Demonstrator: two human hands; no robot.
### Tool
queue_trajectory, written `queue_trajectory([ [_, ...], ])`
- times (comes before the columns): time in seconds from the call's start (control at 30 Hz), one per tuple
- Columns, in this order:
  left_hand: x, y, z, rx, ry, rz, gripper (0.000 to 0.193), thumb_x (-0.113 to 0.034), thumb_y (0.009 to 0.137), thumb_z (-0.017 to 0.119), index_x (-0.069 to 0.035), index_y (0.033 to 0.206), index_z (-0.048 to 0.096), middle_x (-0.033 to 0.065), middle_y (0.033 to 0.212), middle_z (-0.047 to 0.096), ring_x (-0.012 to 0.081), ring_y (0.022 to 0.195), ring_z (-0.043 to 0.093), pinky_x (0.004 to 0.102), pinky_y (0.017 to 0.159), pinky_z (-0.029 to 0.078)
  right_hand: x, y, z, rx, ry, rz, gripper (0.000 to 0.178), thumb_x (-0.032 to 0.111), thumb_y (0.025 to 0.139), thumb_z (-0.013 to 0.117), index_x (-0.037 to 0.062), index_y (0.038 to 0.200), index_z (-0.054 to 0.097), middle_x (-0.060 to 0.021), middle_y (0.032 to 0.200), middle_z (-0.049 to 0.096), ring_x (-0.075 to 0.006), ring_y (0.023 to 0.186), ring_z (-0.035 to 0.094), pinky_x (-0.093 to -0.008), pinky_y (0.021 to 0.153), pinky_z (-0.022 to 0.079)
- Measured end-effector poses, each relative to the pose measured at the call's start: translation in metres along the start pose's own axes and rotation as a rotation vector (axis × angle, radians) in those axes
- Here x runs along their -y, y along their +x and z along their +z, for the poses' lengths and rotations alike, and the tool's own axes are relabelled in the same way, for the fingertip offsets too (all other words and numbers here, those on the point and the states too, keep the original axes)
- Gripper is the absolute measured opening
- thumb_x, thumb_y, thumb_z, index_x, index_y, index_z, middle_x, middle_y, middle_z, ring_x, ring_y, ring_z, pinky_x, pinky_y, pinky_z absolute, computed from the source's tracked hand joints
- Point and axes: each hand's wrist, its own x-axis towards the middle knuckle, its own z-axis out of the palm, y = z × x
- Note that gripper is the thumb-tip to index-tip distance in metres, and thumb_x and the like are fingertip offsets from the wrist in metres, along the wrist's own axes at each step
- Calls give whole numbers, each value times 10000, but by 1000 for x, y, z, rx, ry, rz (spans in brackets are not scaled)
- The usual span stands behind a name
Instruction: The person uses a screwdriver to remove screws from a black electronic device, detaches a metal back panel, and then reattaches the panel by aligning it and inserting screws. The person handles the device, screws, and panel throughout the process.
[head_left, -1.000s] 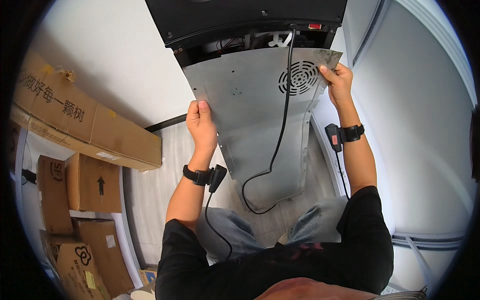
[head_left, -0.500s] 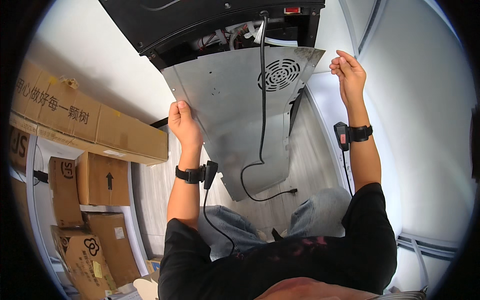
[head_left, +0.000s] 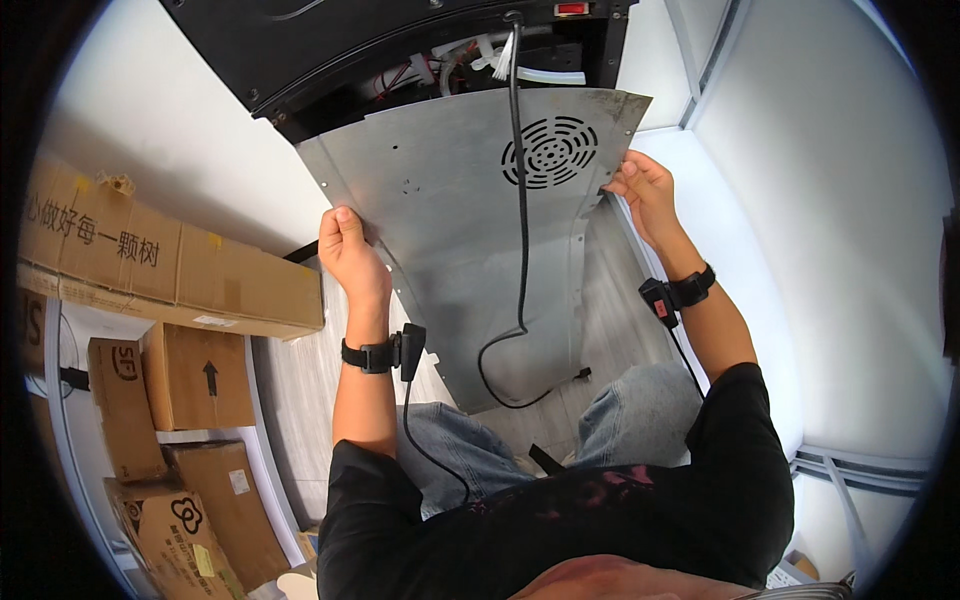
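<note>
A large grey sheet-metal panel [head_left: 440,240] with a round slotted vent [head_left: 549,152] leans out from a black appliance [head_left: 330,50]. My left hand [head_left: 352,262] is closed on the panel's left edge. On the opposite edge, beside the vent, my right hand [head_left: 645,198] grips it with thumb and fingers. A black power cord [head_left: 522,250] comes out of the appliance and hangs over the panel's face, its plug [head_left: 583,374] near my knees. Wires and pale tubing [head_left: 455,68] show in the appliance's opening above the panel's top edge.
At left lies a long cardboard box [head_left: 170,255] over shelves with several smaller cardboard boxes [head_left: 200,375]. A white wall panel [head_left: 830,230] rises close on the right. The appliance has a red rocker switch [head_left: 572,9]. My knees [head_left: 640,410] are just below the panel.
My right hand has come down and left from the air and taken hold of the panel's right edge. The left hand keeps its hold; the panel has tilted slightly.
</note>
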Motion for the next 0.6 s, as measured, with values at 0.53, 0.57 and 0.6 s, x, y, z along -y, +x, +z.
queue_trajectory([
  [0.53,-5,8,-12,233,314,46,321,-227,940,578,-27,699,507,-57,645,414,52,616,334,225,544,302,10,10,21,-384,-173,-142,262,264,854,702,22,787,629,11,674,571,-66,574,501,-214,515,448],
  [0.57,-3,8,-13,257,317,42,327,-223,938,579,-26,691,496,-55,643,409,55,615,335,227,545,302,12,9,21,-395,-176,-163,272,263,842,718,16,772,630,14,650,560,-66,570,497,-214,508,441],
  [0.6,1,9,-15,269,315,45,341,-211,933,581,-23,674,464,-43,635,396,64,615,335,234,548,302,13,7,19,-389,-193,-174,273,265,840,720,17,771,630,11,657,568,-67,577,504,-215,513,442],
])
